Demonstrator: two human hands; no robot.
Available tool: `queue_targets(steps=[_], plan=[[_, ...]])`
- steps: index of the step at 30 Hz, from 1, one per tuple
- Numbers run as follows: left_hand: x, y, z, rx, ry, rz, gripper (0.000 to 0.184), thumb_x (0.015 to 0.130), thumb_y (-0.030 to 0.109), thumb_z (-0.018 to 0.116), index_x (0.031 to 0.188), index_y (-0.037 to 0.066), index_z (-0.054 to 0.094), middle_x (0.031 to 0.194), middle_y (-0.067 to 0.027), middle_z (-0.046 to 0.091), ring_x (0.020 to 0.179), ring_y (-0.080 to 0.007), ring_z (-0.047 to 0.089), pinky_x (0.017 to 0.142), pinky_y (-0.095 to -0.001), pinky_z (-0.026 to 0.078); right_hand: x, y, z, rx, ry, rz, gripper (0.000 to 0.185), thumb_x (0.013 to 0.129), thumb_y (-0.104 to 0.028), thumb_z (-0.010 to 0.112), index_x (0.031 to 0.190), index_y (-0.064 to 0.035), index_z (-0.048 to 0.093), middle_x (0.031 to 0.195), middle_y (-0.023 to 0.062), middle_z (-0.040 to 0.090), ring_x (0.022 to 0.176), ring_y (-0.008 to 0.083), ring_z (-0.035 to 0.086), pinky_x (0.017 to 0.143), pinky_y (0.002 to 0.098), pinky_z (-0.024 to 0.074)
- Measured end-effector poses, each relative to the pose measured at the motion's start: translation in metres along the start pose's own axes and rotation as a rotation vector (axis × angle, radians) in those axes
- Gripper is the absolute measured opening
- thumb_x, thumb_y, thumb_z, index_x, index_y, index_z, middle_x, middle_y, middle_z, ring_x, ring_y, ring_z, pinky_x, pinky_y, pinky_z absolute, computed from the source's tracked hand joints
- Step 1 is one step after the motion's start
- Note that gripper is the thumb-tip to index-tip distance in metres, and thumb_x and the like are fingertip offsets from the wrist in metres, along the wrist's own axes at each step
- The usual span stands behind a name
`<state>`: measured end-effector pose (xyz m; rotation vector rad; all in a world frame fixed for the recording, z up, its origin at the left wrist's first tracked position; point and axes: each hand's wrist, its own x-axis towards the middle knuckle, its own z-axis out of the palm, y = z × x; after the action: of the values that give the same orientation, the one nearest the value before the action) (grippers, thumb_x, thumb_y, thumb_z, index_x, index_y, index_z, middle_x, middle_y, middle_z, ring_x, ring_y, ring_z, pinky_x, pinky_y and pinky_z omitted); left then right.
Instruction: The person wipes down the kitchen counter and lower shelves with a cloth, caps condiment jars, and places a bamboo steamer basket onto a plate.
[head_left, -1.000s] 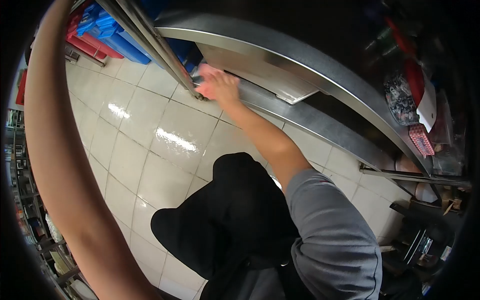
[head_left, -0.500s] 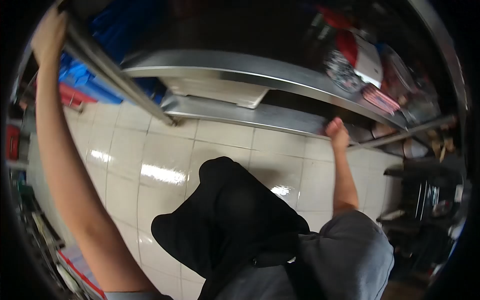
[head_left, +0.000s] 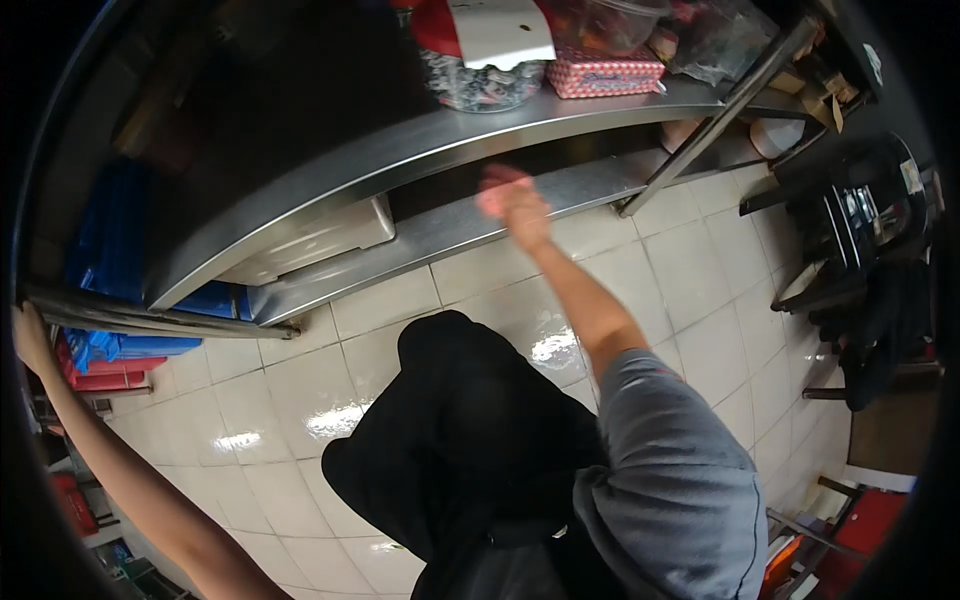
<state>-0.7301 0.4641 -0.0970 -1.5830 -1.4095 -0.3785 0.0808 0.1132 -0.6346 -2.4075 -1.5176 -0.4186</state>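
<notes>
My right hand (head_left: pixel 524 212) is closed on a pink cloth (head_left: pixel 498 190), blurred by motion, over the lower metal shelf (head_left: pixel 440 248) of a steel rack. At the far left edge, my left hand (head_left: pixel 30 335) is beside the rack's metal post (head_left: pixel 150 318); its fingers are mostly hidden. A white container (head_left: pixel 320 240) sits on the lower shelf, left of my right hand. Above, the upper shelf (head_left: pixel 400 160) carries a clear jar with a red lid (head_left: pixel 485 85) and a red-and-white checkered box (head_left: pixel 605 75).
Blue crates (head_left: pixel 110 235) and red ones (head_left: pixel 110 375) stand at the left. A metal post (head_left: pixel 700 140) joins the shelves on the right. Black chairs (head_left: pixel 850 215) are at the right. Tiled floor (head_left: pixel 390 300) lies below the rack.
The view has turned toward the rack's right side. My right hand, with the pink cloth, has moved from the shelf's left end to the right, then back to its middle part.
</notes>
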Motion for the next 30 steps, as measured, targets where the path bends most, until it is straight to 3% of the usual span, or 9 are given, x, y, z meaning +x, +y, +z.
queue_targets(steps=[5,8,11,16,19,21,23,28,30], plan=[[-0.009,0.203,-0.197,-0.309,0.467,0.058,0.042,0.094,0.033,0.053,0.130,0.012,0.053,0.130,-0.0151,0.055,0.120,-0.0341,0.051,0.102,-0.0446,0.037,-0.016,0.132,-0.062,-0.019,-0.091,0.435,0.023,0.090,-0.020,0.053,0.105,-0.0065,0.064,0.109,0.0082,0.061,0.099,0.0260,0.058,0.072,0.0434,0.0492],[-0.036,0.370,-0.338,-0.595,0.678,0.329,0.046,0.093,0.030,0.058,0.136,0.020,0.049,0.137,-0.0095,0.052,0.127,-0.0300,0.047,0.108,-0.0447,0.033,0.007,0.094,-0.064,0.849,0.071,0.475,0.035,0.091,-0.029,0.055,0.110,0.0004,0.062,0.114,0.0168,0.059,0.097,0.0309,0.061,0.076,0.0421,0.0502],[-0.031,0.469,-0.397,-0.583,0.752,0.491,0.054,0.092,0.028,0.063,0.143,0.028,0.046,0.144,-0.0039,0.048,0.133,-0.0259,0.044,0.114,-0.0449,0.028,0.015,-0.009,-0.046,0.059,-0.083,0.267,0.060,0.083,-0.042,0.064,0.124,-0.0001,0.056,0.135,0.0193,0.049,0.120,0.0355,0.049,0.086,0.0514,0.0452],[0.019,0.510,-0.426,-0.378,0.798,0.459,0.051,0.092,0.044,0.060,0.140,0.030,0.050,0.138,-0.0034,0.053,0.128,-0.0236,0.049,0.108,-0.0460,0.030,0.017,-0.055,-0.006,0.235,-0.159,0.002,0.043,0.085,-0.039,0.059,0.119,-0.0138,0.064,0.137,0.0109,0.051,0.123,0.0318,0.044,0.091,0.0458,0.0400],[0.030,0.519,-0.424,-0.405,0.905,0.475,0.045,0.094,0.049,0.056,0.130,0.022,0.058,0.123,-0.0055,0.062,0.116,-0.0236,0.057,0.099,-0.0420,0.038,0.066,-0.009,-0.030,0.088,-0.665,0.200,0.045,0.092,-0.045,0.048,0.125,-0.0179,0.062,0.139,0.0084,0.052,0.122,0.0269,0.047,0.093,0.0444,0.0400],[0.036,0.522,-0.417,-0.488,0.911,0.444,0.047,0.095,0.052,0.053,0.123,0.016,0.063,0.112,-0.0077,0.067,0.107,-0.0248,0.063,0.092,-0.0394,0.045,0.091,0.032,-0.017,0.412,-0.170,0.292,0.042,0.087,-0.050,0.054,0.108,-0.0184,0.071,0.112,0.0062,0.066,0.124,0.0278,0.048,0.093,0.0475,0.0430],[0.023,0.532,-0.415,-0.612,0.807,0.360,0.049,0.095,0.054,0.052,0.120,0.014,0.064,0.109,-0.0085,0.068,0.103,-0.0271,0.065,0.087,-0.0396,0.049,0.102,0.069,0.009,0.022,0.023,0.371,0.044,0.087,-0.051,0.054,0.116,-0.0212,0.068,0.122,0.0078,0.062,0.126,0.0253,0.048,0.091,0.0427,0.0482],[-0.013,0.547,-0.425,-0.856,0.681,0.263,0.046,0.095,0.050,0.053,0.120,0.013,0.064,0.110,-0.0090,0.067,0.107,-0.0276,0.063,0.088,-0.0399,0.050,0.090,0.169,-0.002,-0.109,-0.411,0.786,0.049,0.092,-0.042,0.052,0.130,-0.0117,0.056,0.138,0.0071,0.048,0.121,0.0262,0.048,0.094,0.0427,0.0459],[-0.047,0.564,-0.434,-1.003,0.797,0.358,0.037,0.094,0.038,0.058,0.121,0.014,0.064,0.116,-0.0072,0.065,0.114,-0.0268,0.059,0.093,-0.0404,0.047,0.057,0.189,-0.029,-0.243,-0.386,0.599,0.047,0.096,-0.032,0.046,0.136,-0.0083,0.049,0.138,0.0083,0.044,0.117,0.0287,0.048,0.095,0.0430,0.0430]])
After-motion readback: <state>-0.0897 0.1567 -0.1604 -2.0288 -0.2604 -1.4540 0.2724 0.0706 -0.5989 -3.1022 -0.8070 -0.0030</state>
